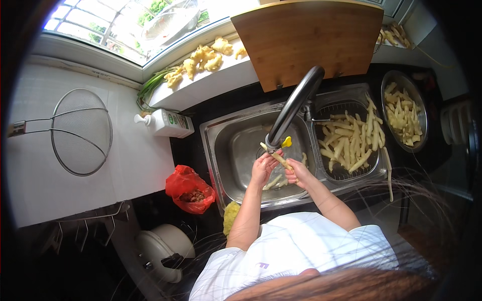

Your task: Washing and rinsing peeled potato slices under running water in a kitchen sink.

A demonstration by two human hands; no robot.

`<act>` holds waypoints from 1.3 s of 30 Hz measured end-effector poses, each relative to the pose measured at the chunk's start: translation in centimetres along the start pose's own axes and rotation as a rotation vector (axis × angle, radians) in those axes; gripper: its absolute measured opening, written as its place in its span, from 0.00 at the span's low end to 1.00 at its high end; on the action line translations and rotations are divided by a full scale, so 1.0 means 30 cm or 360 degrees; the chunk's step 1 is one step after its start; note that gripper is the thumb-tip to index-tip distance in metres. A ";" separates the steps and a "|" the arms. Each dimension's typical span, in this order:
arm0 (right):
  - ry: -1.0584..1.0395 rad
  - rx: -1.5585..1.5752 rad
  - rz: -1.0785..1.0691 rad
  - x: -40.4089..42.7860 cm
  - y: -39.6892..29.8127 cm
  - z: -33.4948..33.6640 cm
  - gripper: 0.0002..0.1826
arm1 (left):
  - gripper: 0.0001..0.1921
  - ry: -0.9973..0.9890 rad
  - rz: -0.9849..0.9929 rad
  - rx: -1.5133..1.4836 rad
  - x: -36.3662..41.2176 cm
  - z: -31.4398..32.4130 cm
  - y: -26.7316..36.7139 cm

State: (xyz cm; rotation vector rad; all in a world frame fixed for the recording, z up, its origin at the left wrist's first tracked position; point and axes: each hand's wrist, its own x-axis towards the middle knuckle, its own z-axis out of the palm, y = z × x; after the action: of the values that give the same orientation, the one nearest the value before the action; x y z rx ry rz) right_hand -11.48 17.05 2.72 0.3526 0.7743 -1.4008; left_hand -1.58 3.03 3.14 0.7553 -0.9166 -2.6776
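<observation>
Over the large basin of a steel sink (233,150), my right hand (298,172) grips the lower end of a pale, slender root (282,161). My left hand (264,168) is beside the root's middle, fingers partly curled; its exact contact is unclear. The root's upper end lies under the spout of a curved metal faucet (295,109), near a yellow tag (287,142). A few pale pieces (273,182) lie at the basin's bottom. Many similar roots (350,141) are heaped on a wire rack in the smaller basin to the right.
A steel bowl (424,113) of pale pieces stands at the right. Ginger (203,56) lies on the sill; a wooden board (308,41) stands behind the faucet. Left are a pump bottle (171,123), a red plastic bag (180,177), a mesh strainer (81,131) and a yellow sponge-like cloth (229,218).
</observation>
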 end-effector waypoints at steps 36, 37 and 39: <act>0.0009 0.0092 -0.0108 0.020 0.051 0.035 0.09 | 0.15 0.0190 0.0153 0.0016 -0.028 0.004 -0.059; -0.0011 0.0056 -0.0082 0.020 0.048 0.027 0.10 | 0.14 0.0201 0.0113 -0.0056 -0.030 0.007 -0.057; 0.0070 -0.0100 -0.0078 0.007 0.053 0.047 0.10 | 0.14 0.0249 0.0035 -0.0053 -0.009 -0.006 -0.056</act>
State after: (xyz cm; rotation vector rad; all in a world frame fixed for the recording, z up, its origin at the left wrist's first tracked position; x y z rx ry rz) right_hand -9.55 16.25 3.26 0.3180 0.8661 -1.4150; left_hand -1.30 4.37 2.07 0.9264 -0.8349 -2.5650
